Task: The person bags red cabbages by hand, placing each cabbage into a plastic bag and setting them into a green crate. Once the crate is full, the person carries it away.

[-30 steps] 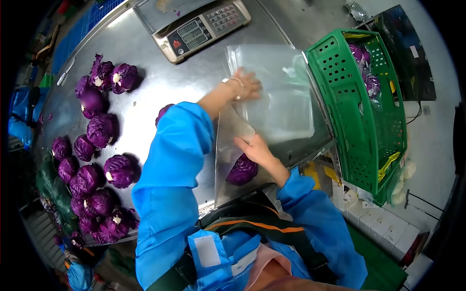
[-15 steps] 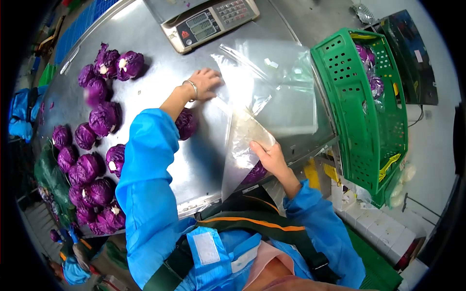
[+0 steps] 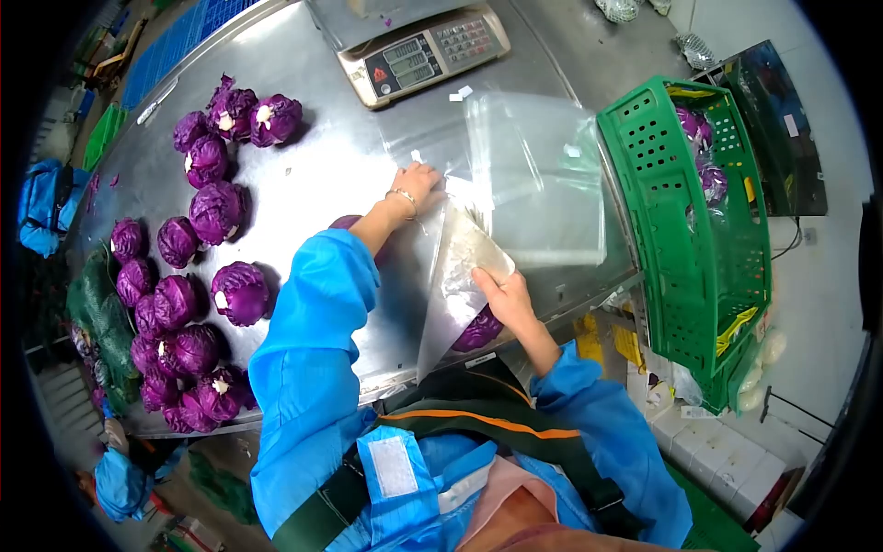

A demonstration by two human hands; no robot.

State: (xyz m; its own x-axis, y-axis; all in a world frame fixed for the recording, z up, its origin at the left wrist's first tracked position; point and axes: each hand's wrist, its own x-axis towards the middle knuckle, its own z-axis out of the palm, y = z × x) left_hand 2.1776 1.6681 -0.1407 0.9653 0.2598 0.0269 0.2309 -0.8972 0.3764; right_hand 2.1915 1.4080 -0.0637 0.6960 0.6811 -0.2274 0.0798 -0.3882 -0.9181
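My right hand point(image 3: 508, 302) grips a folded flap of a clear plastic bag point(image 3: 452, 267), thumb on top. Beneath that flap a purple cabbage point(image 3: 477, 331) is partly hidden near the table's front edge. My left hand point(image 3: 418, 186), with a bracelet at the wrist, has its fingers closed at the upper left edge of the plastic. Partly covered by my left forearm is another purple cabbage point(image 3: 346, 222). More clear plastic bags point(image 3: 543, 184) lie flat to the right of my hands.
Several purple cabbages point(image 3: 217, 212) spread over the left of the metal table point(image 3: 303, 189). A digital scale point(image 3: 423, 55) stands at the back. A green crate point(image 3: 658, 221) with wrapped cabbages is on the right. Green netting point(image 3: 99, 308) hangs at the left edge; a co-worker's blue sleeve point(image 3: 121, 483) shows lower left.
My left hand has moved right and slightly down to the plastic's edge, its spread fingers now closed. My right hand keeps holding the flap. The view has shifted slightly.
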